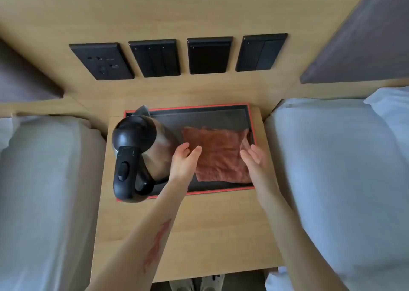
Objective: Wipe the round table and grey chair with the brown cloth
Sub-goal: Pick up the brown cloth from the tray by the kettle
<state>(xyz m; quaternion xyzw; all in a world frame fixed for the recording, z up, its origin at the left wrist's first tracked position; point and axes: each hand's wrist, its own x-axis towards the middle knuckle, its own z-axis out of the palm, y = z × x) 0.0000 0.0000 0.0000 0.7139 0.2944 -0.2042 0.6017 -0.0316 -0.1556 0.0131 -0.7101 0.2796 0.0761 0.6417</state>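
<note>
Cloth first: the brown cloth (218,155) lies spread and slightly rumpled in the right part of a black tray (199,116) with a red rim, on a wooden bedside table (188,235) between two beds. We judge it light, soft and limp, a terry-like fabric that will sag and fold as soon as it leaves the tray, with nothing fragile about it. It should not slip from the fingers. A pinch at the near edge, or at both side edges at once, looks like the simplest hold; gathering it into a bunch would also work.

Our left hand (184,158) hovers over the cloth's left edge, fingers loosely spread and empty. Our right hand (254,155) is at the cloth's right edge, palm turned inward, fingers open, holding nothing; we cannot tell whether its fingertips touch the fabric yet. We read this as the reach before picking up, so the wiping itself has not begun.

Just beside the left hand stands a steel kettle (141,153) with a black lid and handle, sharing the tray, so the left wrist needs care not to knock it. On the wooden wall behind sit four black switch panels (181,56). The round table and grey chair are not in view.
</note>
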